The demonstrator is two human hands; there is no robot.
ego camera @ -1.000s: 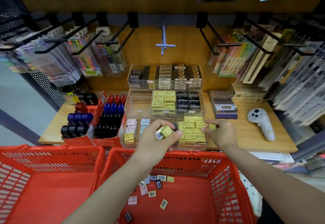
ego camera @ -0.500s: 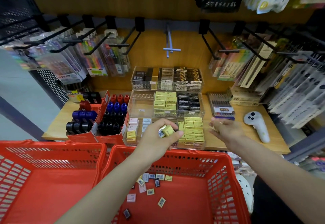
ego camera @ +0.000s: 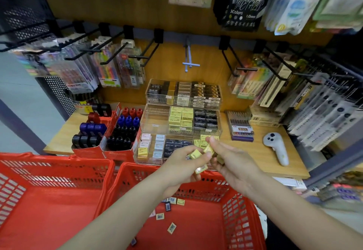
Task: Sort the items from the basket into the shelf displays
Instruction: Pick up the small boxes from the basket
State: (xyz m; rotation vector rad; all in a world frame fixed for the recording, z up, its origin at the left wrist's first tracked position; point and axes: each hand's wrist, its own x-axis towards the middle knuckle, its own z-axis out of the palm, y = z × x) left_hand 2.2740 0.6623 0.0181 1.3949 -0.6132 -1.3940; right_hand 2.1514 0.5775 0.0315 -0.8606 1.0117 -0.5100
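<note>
empty red basket [ego camera: 49,200] far left | my left hand [ego camera: 182,169] curled round a few small yellow boxes [ego camera: 195,154] over the second basket [ego camera: 225,220] | right hand [ego camera: 233,161] pinching one yellow box [ego camera: 208,149], both just in front of the clear display trays [ego camera: 182,128]

Small yellow boxes [ego camera: 194,154] held above red basket [ego camera: 243,220] rim, near clear tiered display [ego camera: 176,131] at 12 o'clock. Loose barcoded boxes [ego camera: 171,227] flat on basket floor. Yellow, black, pastel stock fills display tiers.
</note>
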